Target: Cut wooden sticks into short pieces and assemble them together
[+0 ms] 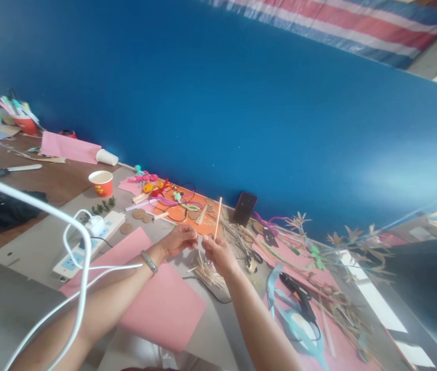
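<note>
My right hand [219, 252] grips a thin pale stick [219, 216] that points upward, leaning slightly right. Close beside it on the left is my left hand [181, 240], its fingers pinched together; whatever may be between them is too small to make out. A bangle [149, 262] circles the left wrist. Under and behind my hands lies a bundle of dry straw [208, 272], partly hidden by the right hand. A sheet of pink paper [172, 304] spreads below my left forearm.
A white cable [83, 288] loops across the left foreground near a power strip [90, 245]. A paper cup [101, 184] stands behind it. A phone [245, 208] leans against the blue partition [241, 103]. At right lie a glue gun [301, 299] and blue ribbon [295, 322].
</note>
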Demonstrator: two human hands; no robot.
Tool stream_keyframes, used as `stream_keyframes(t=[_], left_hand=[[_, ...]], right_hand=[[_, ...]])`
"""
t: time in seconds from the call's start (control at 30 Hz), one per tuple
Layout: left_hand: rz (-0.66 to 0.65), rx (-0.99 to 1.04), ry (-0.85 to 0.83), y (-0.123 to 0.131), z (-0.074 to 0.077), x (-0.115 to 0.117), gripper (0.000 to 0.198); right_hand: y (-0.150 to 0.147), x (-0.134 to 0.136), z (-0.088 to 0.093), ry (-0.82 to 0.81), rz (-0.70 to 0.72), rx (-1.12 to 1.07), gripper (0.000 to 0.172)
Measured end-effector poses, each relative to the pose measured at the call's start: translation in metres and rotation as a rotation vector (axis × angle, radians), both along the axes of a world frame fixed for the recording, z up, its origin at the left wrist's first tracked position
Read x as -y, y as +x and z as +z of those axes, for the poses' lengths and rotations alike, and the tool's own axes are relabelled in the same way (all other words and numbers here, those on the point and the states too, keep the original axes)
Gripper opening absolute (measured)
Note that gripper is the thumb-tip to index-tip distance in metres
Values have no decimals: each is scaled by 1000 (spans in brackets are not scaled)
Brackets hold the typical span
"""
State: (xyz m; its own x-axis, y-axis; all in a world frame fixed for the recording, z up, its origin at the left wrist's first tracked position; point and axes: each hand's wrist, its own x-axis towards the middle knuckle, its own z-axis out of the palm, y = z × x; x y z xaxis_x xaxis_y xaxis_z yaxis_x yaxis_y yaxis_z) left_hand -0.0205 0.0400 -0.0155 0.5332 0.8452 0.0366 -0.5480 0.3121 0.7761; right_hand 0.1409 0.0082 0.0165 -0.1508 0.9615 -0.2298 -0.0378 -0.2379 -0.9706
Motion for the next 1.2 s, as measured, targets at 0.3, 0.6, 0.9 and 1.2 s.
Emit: stream_keyframes(t=[0.3,0.6,0.9,1.2], left_hand=[[58,-20,-32,4,0,1,28],[83,-150,63,6,-7,-3,24],[-123,-30,95,1,2,3,26],[-2,62,28,0,-5,-2,28]], right_hand=[[-9,2,6,102,-137,328,39],[-7,-5,4,130,-170,376,37],[-12,4,5,-38,137,18,41],[7,6,4,-105,-23,-261,39]])
